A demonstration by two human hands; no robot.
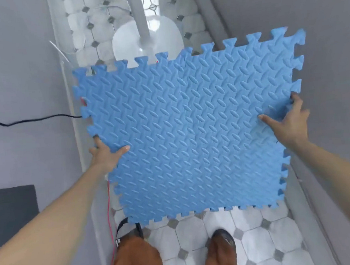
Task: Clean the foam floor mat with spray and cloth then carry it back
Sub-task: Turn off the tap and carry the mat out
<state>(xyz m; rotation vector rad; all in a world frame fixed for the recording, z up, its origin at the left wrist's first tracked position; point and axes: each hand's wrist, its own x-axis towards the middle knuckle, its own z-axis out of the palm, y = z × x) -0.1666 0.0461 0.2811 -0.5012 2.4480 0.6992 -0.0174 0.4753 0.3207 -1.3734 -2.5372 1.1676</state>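
You have the blue foam floor mat [191, 135] off the ground and held out flat in front of you, above the white tiled floor [200, 240] of a narrow space between grey walls. Your left hand [105, 155] pinches the mat's left edge, thumb on the patterned top and the other fingers tucked beneath it. Your right hand [287, 120] holds the right edge the same way, thumb laid across the top and fingers wrapped around the toothed border. No spray bottle and no cloth show anywhere in view, and neither hand has room for one, so you look to be in a carrying step rather than a cleaning one. Whether this is the trip out or the trip back, I cannot tell: the surface looks dry and free of marks, but the view is soft enough that a thin film of spray could escape notice. If the wiping is done, what is left is to walk the mat to its place and lay it down; if not, spraying and wiping are both yet to do. A white pedestal base [149, 45] stands just ahead beneath the far edge, and a red wire [108, 201] hangs by your left leg.
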